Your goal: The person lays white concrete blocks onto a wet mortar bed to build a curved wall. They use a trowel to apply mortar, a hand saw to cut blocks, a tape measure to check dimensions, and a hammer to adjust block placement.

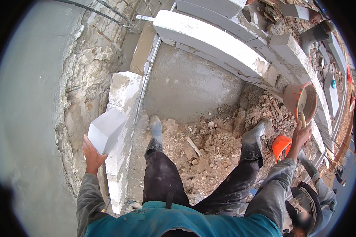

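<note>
A smooth white building block [106,131] rests tilted at the low white block wall on my left. My left hand [93,156] grips its near end, fingers along the outer side and thumb across the near face. On the right, a mortar-stained bucket [294,100] with an orange-marked rim leans with its mouth toward me, against the block wall there. My right hand [300,136] is closed round the pale handle [302,119] of a tool that reaches into the bucket. The tool's working end is hidden inside it.
My boots stand on rubble [213,158] beside wet grey concrete [190,83]. Block walls [209,37] run across the far side. An orange bucket [281,147] sits by my right forearm. One person [308,205] is at lower right; another's hand [315,16] touches a block at upper right.
</note>
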A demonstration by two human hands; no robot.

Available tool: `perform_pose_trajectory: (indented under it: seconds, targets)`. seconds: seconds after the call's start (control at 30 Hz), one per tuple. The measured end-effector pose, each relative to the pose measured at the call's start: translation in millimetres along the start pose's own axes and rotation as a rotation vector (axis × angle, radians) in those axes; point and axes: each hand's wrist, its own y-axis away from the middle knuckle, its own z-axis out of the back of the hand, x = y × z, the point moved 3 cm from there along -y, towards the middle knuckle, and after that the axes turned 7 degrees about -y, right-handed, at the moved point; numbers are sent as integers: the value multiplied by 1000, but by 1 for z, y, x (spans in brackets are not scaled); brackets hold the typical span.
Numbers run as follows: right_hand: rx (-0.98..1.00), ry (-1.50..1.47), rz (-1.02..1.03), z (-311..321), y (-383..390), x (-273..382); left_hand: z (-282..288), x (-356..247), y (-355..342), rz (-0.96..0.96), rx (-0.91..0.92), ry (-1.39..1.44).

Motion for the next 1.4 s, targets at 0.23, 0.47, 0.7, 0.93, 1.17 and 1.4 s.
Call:
perform_pose_trajectory:
  seconds: [0.23,0.47,0.7,0.93,1.17,1.4]
  targets:
    - [515,-646,544,-60,3,357,0,4,4,9,14,96]
    - [734,-230,631,-118,-14,470,14,-2,6,34,-18,81]
    - [771,-238,678,-119,-15,462,118,-52,-24,-14,-81,410]
    - [819,-226,673,-120,-21,458,174,-143,-146,-160,-342,468]
    - [830,-228,678,-117,-15,462,148,-222,-274,-41,-425,320]
    - [833,-198,676,-104,-19,463,109,-261,-356,87,-362,261]
